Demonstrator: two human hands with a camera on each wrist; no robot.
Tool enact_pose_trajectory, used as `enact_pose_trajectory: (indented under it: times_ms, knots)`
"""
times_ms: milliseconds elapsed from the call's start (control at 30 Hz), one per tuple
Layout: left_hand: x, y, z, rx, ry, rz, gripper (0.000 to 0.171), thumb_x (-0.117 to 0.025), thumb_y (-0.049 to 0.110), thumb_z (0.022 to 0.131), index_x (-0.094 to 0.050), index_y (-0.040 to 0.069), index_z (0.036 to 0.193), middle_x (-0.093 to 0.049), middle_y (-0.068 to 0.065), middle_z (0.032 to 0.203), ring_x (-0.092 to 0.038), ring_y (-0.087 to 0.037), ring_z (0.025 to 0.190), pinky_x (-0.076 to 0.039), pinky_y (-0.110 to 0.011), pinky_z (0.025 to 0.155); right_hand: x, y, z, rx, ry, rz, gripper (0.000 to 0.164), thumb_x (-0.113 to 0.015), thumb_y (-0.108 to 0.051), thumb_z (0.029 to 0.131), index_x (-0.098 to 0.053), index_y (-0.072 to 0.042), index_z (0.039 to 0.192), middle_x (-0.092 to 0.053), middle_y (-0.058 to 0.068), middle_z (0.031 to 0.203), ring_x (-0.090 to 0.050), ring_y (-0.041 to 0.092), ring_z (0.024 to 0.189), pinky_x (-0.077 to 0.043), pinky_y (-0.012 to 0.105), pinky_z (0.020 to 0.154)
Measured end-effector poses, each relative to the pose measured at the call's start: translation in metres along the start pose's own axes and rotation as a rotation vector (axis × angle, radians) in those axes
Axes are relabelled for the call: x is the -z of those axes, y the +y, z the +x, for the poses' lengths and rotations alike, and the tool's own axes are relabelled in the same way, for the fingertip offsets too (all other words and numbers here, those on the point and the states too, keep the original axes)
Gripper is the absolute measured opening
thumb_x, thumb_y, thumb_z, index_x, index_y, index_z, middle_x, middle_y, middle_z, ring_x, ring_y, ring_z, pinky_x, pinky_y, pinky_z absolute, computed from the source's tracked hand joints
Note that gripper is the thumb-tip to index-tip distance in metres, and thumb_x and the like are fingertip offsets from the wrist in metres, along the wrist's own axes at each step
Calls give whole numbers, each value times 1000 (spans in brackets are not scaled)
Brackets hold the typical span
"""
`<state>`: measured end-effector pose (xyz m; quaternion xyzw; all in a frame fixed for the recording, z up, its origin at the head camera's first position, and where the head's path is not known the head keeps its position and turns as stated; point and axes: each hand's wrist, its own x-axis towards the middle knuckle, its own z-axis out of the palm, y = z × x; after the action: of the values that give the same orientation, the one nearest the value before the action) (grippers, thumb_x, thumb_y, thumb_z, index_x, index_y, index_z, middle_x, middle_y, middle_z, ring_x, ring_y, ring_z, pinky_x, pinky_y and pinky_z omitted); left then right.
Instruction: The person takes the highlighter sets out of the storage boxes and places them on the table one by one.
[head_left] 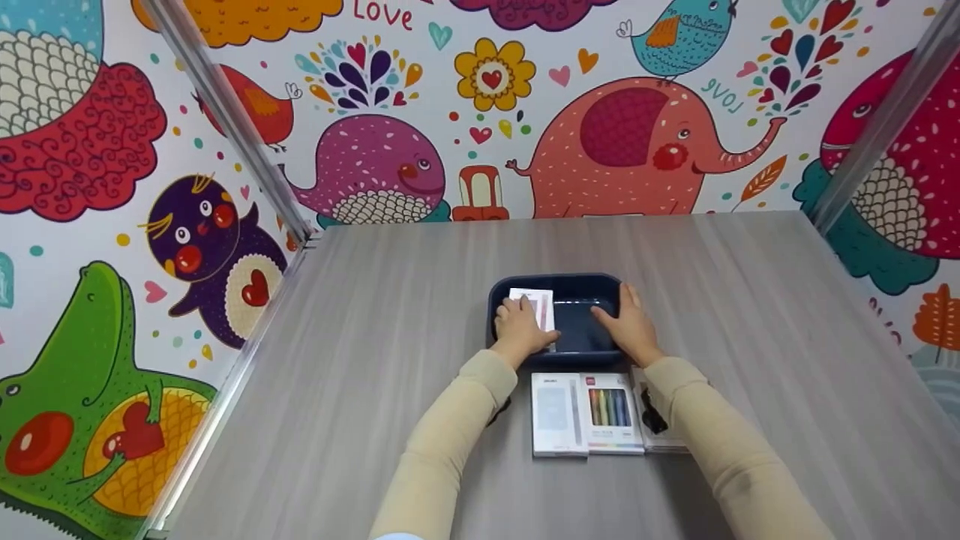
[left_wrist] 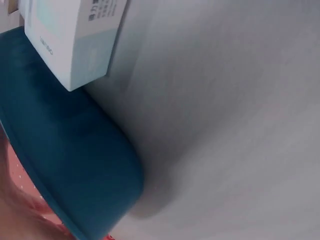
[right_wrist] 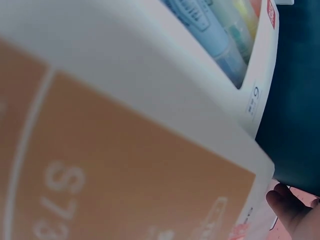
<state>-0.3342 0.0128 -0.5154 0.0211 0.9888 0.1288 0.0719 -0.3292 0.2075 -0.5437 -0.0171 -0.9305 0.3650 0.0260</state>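
Observation:
A dark blue plastic bin (head_left: 581, 324) sits mid-table, a white box (head_left: 534, 295) standing in its left end. My left hand (head_left: 520, 327) holds this box, fingers over its left part and thumb by its right edge. My right hand (head_left: 634, 328) grips the bin's right side, thumb inside and fingers along the outer wall. In front of the bin lie a white box with a pale printed panel (head_left: 555, 416) and a windowed pack of colored markers (head_left: 611, 412). To their right, a third box (right_wrist: 130, 150) with a brown printed face is partly hidden by the right sleeve.
The grey wood-grain table (head_left: 360, 322) extends around the bin. A wall (head_left: 487, 150) printed with cartoon animals stands behind it, and another printed panel (head_left: 187, 285) runs along the left. Metal posts (head_left: 247, 127) mark the corners.

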Motion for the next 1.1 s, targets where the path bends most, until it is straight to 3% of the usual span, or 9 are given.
enact_pose_trajectory:
  times_ms: [233, 633, 1100]
  knots:
    - [1, 1, 2, -67, -28, 44, 87, -63, 55, 78, -30, 8, 143, -27, -25, 142, -35, -37, 123, -33, -43, 100, 0, -2, -1, -10, 3, -7, 80, -52, -39, 91, -12, 7, 144, -12, 27, 148, -19, 41, 134, -20, 52, 107]
    - [6, -2, 6, -187, -68, -15, 76, -69, 44, 77, -38, 14, 139, -30, -22, 139, -39, -38, 120, -38, -45, 96, 0, -4, -1, 3, 22, -16, 77, -52, -36, 91, -15, 8, 143, -15, 27, 148, -23, 42, 132, -24, 52, 105]
    - [10, -1, 6, -260, 26, -5, 63, -72, 33, 71, -50, 18, 128, -42, -19, 123, -45, -34, 108, -41, -44, 89, 2, -4, -1, -1, 15, -19, 77, -52, -35, 91, -15, 8, 142, -15, 29, 147, -25, 44, 131, -24, 52, 104]
